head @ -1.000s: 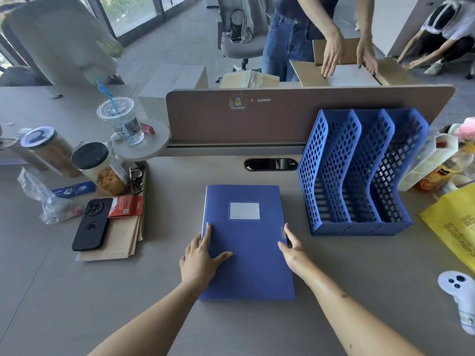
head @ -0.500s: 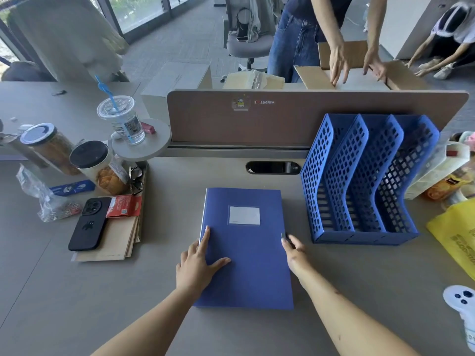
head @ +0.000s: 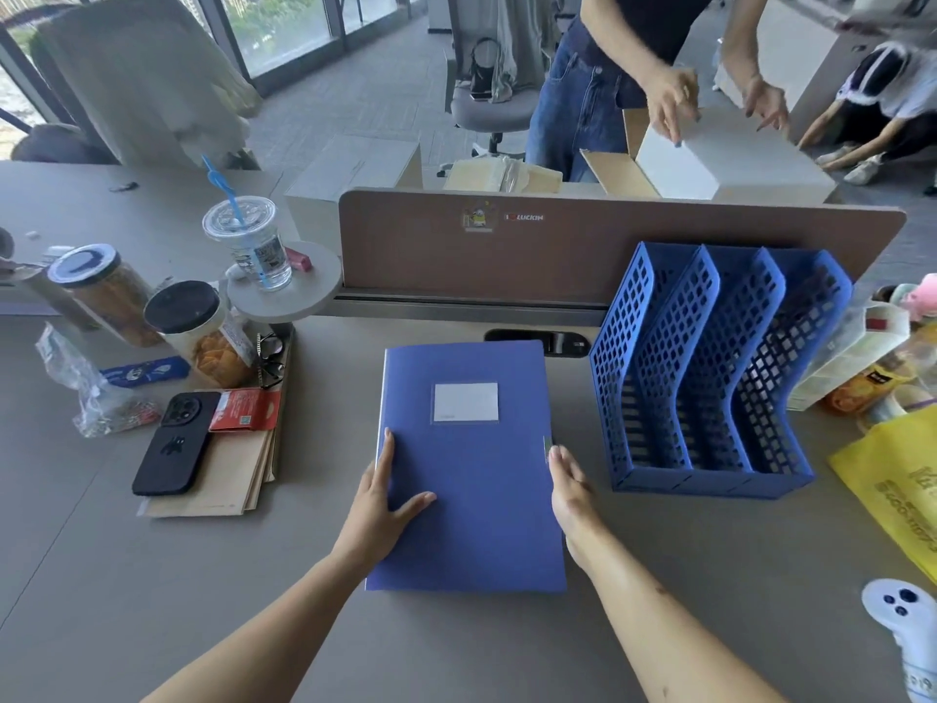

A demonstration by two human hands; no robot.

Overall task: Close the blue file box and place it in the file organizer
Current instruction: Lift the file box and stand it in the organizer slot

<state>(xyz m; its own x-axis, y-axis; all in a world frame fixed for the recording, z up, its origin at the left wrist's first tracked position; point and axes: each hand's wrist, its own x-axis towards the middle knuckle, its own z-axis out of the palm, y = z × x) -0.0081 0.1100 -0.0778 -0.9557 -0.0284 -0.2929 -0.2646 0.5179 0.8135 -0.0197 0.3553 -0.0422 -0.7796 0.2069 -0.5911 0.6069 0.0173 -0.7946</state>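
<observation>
Grey office surface (head: 152, 575), seen from beside the seated person. Left hand (head: 377, 504) lies open, palm down, on the blue file box (head: 471, 474) near its left edge; right hand (head: 568, 492), fingers straight, presses the box's right edge by the clasp, clasping nothing. Box lies flat, lid down, long axis running away from the person. File organizer (head: 710, 378) stands just right, nearer the right hand. Since the earlier frame, hands and box have barely shifted.
</observation>
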